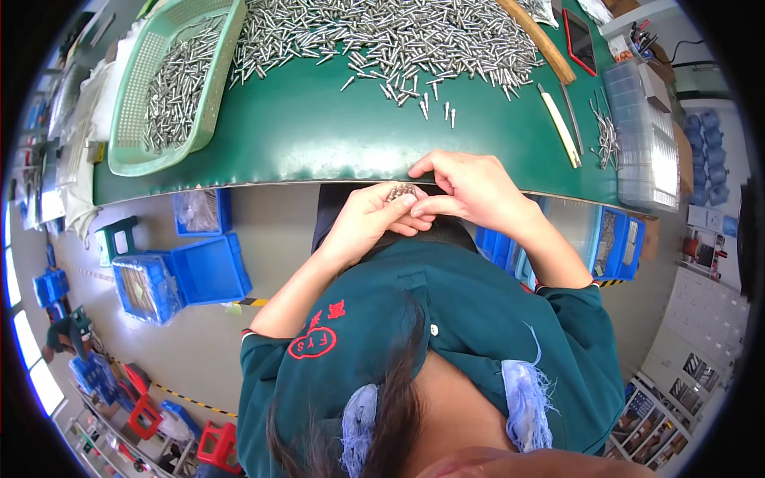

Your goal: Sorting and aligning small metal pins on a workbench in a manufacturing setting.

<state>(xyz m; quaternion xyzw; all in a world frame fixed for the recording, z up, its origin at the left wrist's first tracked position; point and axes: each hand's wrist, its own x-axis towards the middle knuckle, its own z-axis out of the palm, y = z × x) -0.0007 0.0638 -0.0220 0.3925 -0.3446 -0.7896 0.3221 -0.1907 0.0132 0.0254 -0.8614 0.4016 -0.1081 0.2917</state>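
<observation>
My left hand [368,217] is closed around several small metal pins [401,191] in front of my body, by the near edge of the green worktable [319,131]. Beside it, my right hand [476,190] has its index finger and thumb apart. The right thumb reaches the left fingertips, and no part shows between the right fingers. A broad heap of similar silvery pins [382,36] covers the table's far side. A few loose pins [446,110] lie nearer to me.
A light green plastic basket [126,151] with more pins stands at the left. At right are a wooden bar [546,49], a pale-handled knife [560,127], a red-edged device [579,44] and clear plastic boxes [637,143]. Blue bins [211,267] sit below the table.
</observation>
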